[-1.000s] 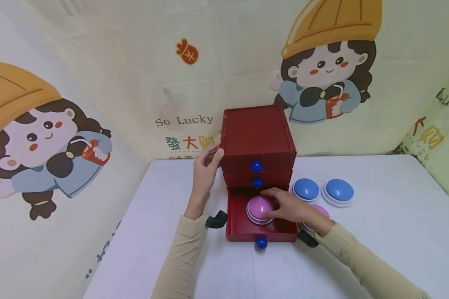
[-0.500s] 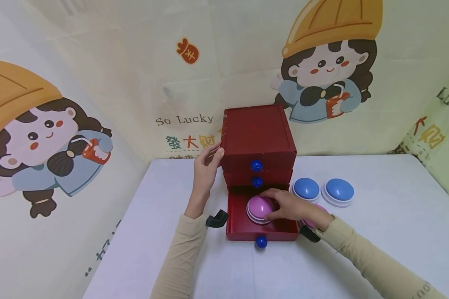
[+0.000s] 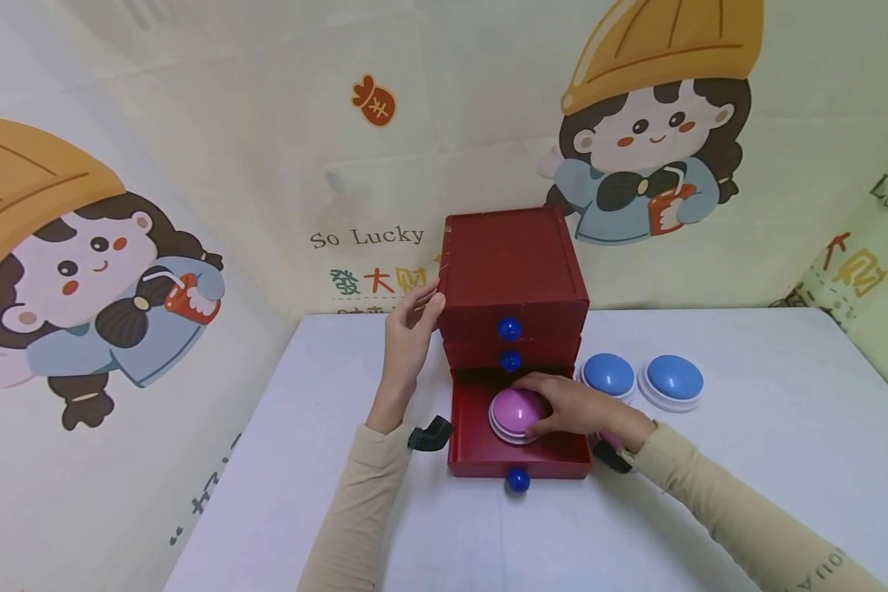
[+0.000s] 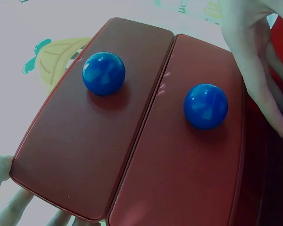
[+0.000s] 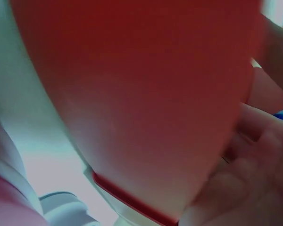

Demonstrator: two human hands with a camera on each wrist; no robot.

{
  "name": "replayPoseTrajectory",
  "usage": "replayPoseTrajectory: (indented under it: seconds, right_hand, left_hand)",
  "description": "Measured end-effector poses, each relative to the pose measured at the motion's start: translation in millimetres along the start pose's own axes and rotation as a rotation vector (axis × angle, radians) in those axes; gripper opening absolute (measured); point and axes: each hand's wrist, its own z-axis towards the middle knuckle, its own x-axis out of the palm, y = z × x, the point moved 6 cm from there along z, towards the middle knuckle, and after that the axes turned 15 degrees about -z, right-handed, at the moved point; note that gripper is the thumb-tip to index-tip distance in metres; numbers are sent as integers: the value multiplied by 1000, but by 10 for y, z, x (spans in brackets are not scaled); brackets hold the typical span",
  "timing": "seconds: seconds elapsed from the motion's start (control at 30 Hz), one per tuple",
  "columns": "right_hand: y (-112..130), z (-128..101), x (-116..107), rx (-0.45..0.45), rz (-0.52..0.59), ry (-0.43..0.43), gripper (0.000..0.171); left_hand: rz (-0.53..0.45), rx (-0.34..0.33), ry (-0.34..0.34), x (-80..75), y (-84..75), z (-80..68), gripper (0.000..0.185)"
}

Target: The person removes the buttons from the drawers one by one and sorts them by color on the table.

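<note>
A small red drawer cabinet point(image 3: 514, 259) stands at the table's back, its bottom drawer point(image 3: 481, 456) pulled out. In that drawer sits a pink dome push button point(image 3: 515, 409) on a white base. My right hand point(image 3: 573, 405) holds its right side between thumb and fingers. My left hand point(image 3: 409, 333) rests on the cabinet's left side, fingers along the side and thumb near the front edge. The left wrist view shows the two closed upper drawers with blue round knobs point(image 4: 206, 106). In the right wrist view, a large red surface point(image 5: 141, 103) hides most of the grasp.
Two blue dome push buttons point(image 3: 608, 374) stand right of the cabinet. Another pink button point(image 3: 608, 441) lies mostly hidden under my right wrist. The white table point(image 3: 326, 386) spreads around, with a printed cloth point(image 3: 281, 148) behind it. A blue knob point(image 3: 517, 481) sticks out from the drawer front.
My right wrist has shifted slightly and covers more of the pink button on the table. My left hand, the cabinet and the drawer look the same.
</note>
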Motion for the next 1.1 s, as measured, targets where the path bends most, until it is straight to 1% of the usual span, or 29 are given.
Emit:
replayPoseTrajectory:
  seconds: [0.07,0.2,0.37,0.5,0.63,0.73,0.87,0.9,1.1]
  right_hand:
    - [-2,5,14,11,-6,-18,68]
    - [-2,6,36,28,-55,-57,68]
    - [-5,-4,69,36,-129,-103,69]
    - [17,-13,67,3,-163,-140,67]
    - [36,-17,53,-20,-162,-163,65]
    - [32,-10,55,-26,-160,-178,65]
    - [22,-10,47,-40,-146,-203,64]
    - [24,-15,38,-45,-140,-210,63]
    - [50,-91,-58,-44,-127,-255,64]
  left_hand:
    - [1,-4,-2,1,-1,0,39]
    - [-3,-20,-3,8,-13,1,40]
    - [3,-29,0,38,-81,-28,41]
    - [6,-40,-13,46,-100,-44,40]
    - [4,-42,-17,31,-60,-34,40]
    - [8,-43,-6,64,-140,-67,42]
    - [15,-47,-2,113,-287,-126,42]
    - [14,-48,-3,112,-293,-130,42]
    - [-5,-22,-11,23,-55,-32,39]
